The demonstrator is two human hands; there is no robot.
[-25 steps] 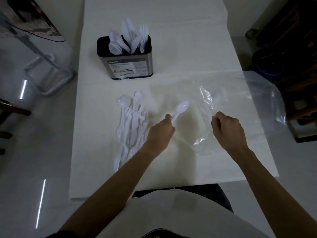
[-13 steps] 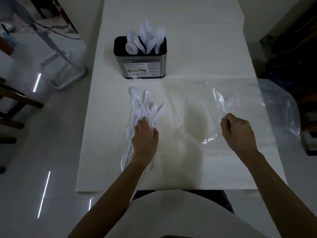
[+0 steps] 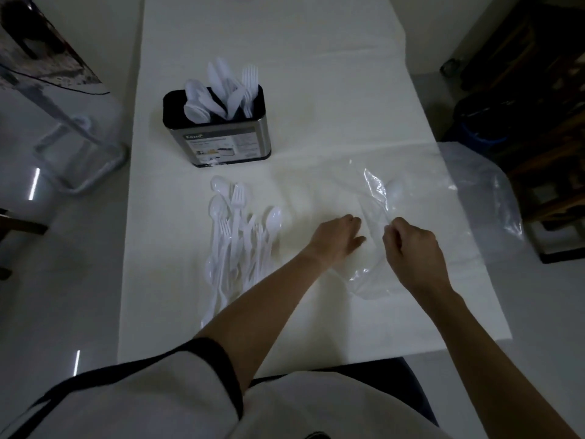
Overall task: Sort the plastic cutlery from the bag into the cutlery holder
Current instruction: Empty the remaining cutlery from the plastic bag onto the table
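Observation:
A clear plastic bag (image 3: 427,223) lies flat on the white table (image 3: 316,90), its far end hanging over the right edge. One white spoon (image 3: 394,190) shows inside it. My right hand (image 3: 411,248) pinches the bag's near edge. My left hand (image 3: 337,237) reaches with straight fingers to the bag's mouth and holds nothing. A pile of white plastic spoons and forks (image 3: 240,236) lies left of my hands. Behind the pile stands the black and steel cutlery holder (image 3: 218,144) with several white pieces upright in it.
The table's right edge runs close beside the bag. A metal chair frame (image 3: 79,153) stands on the floor to the left. Dark furniture (image 3: 538,122) fills the right side of the room.
My left hand has left the spoon on the pile and moved right to the bag's mouth. My right hand keeps its pinch on the bag.

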